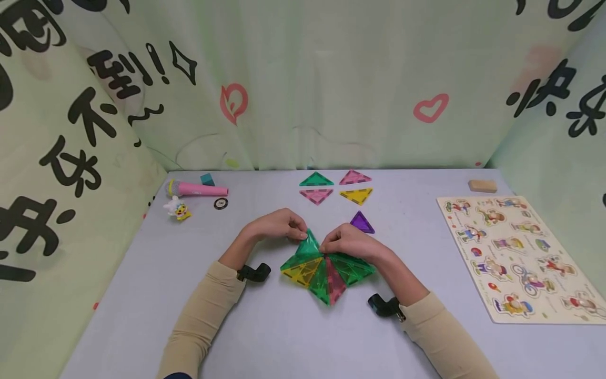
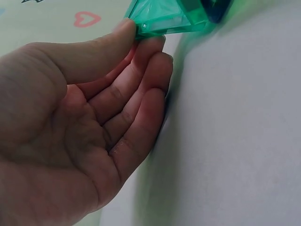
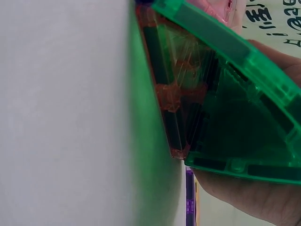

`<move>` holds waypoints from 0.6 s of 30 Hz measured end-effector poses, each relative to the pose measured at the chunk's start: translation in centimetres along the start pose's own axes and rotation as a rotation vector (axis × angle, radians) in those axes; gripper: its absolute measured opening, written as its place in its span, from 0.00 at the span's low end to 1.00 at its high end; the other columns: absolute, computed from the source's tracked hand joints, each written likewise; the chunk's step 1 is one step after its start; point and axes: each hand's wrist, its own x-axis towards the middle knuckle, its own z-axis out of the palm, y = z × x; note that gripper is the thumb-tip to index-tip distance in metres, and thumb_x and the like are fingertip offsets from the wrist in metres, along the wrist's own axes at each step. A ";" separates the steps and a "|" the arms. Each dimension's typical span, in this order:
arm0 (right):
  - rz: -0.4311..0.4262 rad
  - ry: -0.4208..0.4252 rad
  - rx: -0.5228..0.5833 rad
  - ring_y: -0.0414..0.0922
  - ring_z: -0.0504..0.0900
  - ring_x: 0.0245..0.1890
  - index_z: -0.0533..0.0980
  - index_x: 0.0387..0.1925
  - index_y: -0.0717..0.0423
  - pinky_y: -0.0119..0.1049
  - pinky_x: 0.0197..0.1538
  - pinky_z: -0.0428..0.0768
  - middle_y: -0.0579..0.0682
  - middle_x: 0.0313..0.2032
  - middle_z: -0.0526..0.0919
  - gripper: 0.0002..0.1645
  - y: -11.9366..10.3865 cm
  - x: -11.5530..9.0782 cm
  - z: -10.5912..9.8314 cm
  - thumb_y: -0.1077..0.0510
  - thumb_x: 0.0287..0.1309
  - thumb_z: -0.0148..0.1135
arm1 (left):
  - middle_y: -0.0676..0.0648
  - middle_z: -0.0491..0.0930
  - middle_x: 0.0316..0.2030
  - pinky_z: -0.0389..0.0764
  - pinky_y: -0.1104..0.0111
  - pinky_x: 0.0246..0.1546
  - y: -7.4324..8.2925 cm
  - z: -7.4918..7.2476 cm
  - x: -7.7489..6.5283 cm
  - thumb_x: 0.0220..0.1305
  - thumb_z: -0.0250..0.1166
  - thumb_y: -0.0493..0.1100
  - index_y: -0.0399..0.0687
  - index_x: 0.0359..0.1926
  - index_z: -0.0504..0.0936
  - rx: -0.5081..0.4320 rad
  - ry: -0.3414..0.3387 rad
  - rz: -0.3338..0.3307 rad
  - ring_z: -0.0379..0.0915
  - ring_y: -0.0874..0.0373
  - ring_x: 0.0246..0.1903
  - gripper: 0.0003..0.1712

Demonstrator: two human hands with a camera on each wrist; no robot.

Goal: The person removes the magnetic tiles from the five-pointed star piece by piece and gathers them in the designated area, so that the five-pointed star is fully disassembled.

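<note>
Several translucent magnetic tiles, joined by their edges in a fan, form a structure (image 1: 318, 279) in green, yellow and pink at the table's middle. My left hand (image 1: 282, 225) pinches the tip of a green triangular tile (image 2: 162, 16) on its upper left, between thumb and fingertips. At the centre top of the fan, my right hand (image 1: 354, 243) grips the tiles, its fingertips partly hidden. In the right wrist view, a green tile (image 3: 244, 127) covers much of that hand, beside a reddish tile (image 3: 164, 89). A loose purple triangular tile (image 1: 362, 222) lies just behind the right hand.
Loose triangular tiles in green (image 1: 316, 179), pink (image 1: 355, 177) and yellow (image 1: 356, 196) lie farther back. Back left are a pink toy microphone (image 1: 201, 189), a small figurine (image 1: 178, 209) and a black ring (image 1: 220, 203). A picture puzzle board (image 1: 516, 258) and wooden block (image 1: 482, 186) lie right.
</note>
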 end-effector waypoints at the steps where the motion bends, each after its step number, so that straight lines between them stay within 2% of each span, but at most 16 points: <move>1: 0.003 -0.006 0.001 0.37 0.76 0.30 0.87 0.31 0.55 0.31 0.37 0.74 0.44 0.30 0.87 0.12 0.0 0.0 0.0 0.53 0.61 0.64 | 0.54 0.78 0.27 0.71 0.70 0.35 0.0 0.0 0.0 0.67 0.66 0.44 0.46 0.36 0.86 -0.004 0.002 0.002 0.70 0.60 0.31 0.07; 9: 0.012 -0.032 0.000 0.35 0.71 0.23 0.87 0.28 0.54 0.29 0.29 0.69 0.41 0.24 0.84 0.14 0.1 0.0 0.1 0.50 0.61 0.66 | 0.54 0.78 0.26 0.71 0.70 0.34 -0.1 0.0 -0.1 0.67 0.65 0.44 0.45 0.35 0.85 -0.025 0.002 0.015 0.69 0.61 0.30 0.08; 18: 0.040 -0.008 -0.003 0.35 0.62 0.16 0.82 0.20 0.56 0.28 0.24 0.62 0.40 0.15 0.71 0.20 -0.2 -0.2 0.5 0.47 0.60 0.67 | 0.53 0.78 0.25 0.72 0.70 0.34 -0.4 0.0 0.1 0.68 0.65 0.42 0.44 0.34 0.85 -0.059 0.006 0.027 0.71 0.60 0.29 0.07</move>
